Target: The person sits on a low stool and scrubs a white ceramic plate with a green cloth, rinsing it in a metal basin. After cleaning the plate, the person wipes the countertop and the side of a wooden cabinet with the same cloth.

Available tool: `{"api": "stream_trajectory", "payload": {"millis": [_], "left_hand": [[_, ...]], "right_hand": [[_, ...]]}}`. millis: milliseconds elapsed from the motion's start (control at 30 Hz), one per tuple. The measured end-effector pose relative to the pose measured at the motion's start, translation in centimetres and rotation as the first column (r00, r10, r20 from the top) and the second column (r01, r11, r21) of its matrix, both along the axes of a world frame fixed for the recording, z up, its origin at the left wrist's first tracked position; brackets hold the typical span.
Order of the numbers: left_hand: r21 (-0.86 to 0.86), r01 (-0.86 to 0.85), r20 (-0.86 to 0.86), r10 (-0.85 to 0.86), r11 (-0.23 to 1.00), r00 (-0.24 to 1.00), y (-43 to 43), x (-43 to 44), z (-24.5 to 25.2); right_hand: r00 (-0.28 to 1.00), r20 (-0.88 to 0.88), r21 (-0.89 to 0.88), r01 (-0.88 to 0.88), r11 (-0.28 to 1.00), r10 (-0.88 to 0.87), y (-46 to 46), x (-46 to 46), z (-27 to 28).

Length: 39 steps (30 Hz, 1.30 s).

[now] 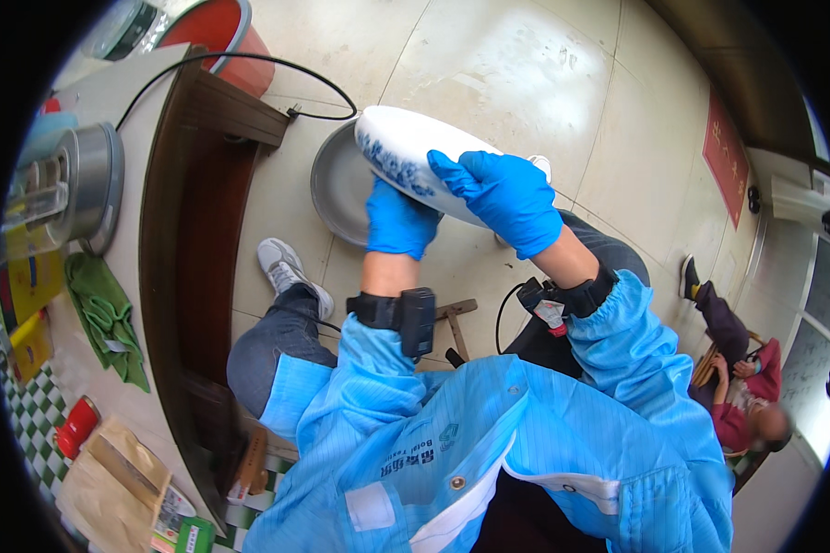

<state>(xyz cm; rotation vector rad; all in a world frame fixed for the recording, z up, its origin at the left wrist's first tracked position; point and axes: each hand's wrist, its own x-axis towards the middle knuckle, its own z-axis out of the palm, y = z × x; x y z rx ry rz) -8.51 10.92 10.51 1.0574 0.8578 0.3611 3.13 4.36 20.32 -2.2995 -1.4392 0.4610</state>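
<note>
Both of my hands wear blue gloves and hold a white dish (415, 131) with a blue floral pattern, tilted in the air. My left hand (402, 220) supports it from underneath, its fingers hidden behind the dish. On the right side, my right hand (499, 193) grips the rim, with the thumb lying along it. A round grey basin (339, 200) rests on the tiled floor below, partly covered by the dish and my left hand. I cannot see into the dish fully.
A table (128, 207) at left carries a metal appliance (86, 190), a green cloth (107, 321) and a paper bag (111, 484). A black cable (297, 66) loops off it near a red bucket (256, 66). Far right, a person (740, 387) sits. A red mat (725, 159) lies beyond.
</note>
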Motion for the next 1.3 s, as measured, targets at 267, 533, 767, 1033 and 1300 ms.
{"api": "stream_trajectory", "payload": {"millis": [267,533,767,1033,1300], "left_hand": [[-0.627,-0.281,-0.161,0.232,0.727,0.959,5.3,-6.3,4.8],[-0.472,-0.151,-0.214,0.054,0.869,0.975,6.0,-9.5,7.5],[-0.423,-0.169,-0.195,0.093,0.890,0.976,4.9,-10.0,7.9],[-0.091,-0.080,-0.111,0.070,0.993,0.991,5.3,-9.4,9.1],[-0.076,-0.040,-0.075,0.035,0.996,0.997,5.8,-9.4,11.3]], "right_hand": [[0.941,0.054,0.080,-0.337,0.938,0.333,-2.9,0.1,1.9],[0.770,0.175,0.156,-0.638,0.754,0.614,-5.6,0.8,4.2],[0.856,0.013,0.363,-0.486,0.795,0.517,-5.9,1.6,4.0],[0.816,-0.329,0.265,0.562,0.784,-0.474,-4.2,7.9,1.0],[0.337,-0.875,-0.207,0.391,0.897,-0.349,-5.6,9.2,1.0]]}}
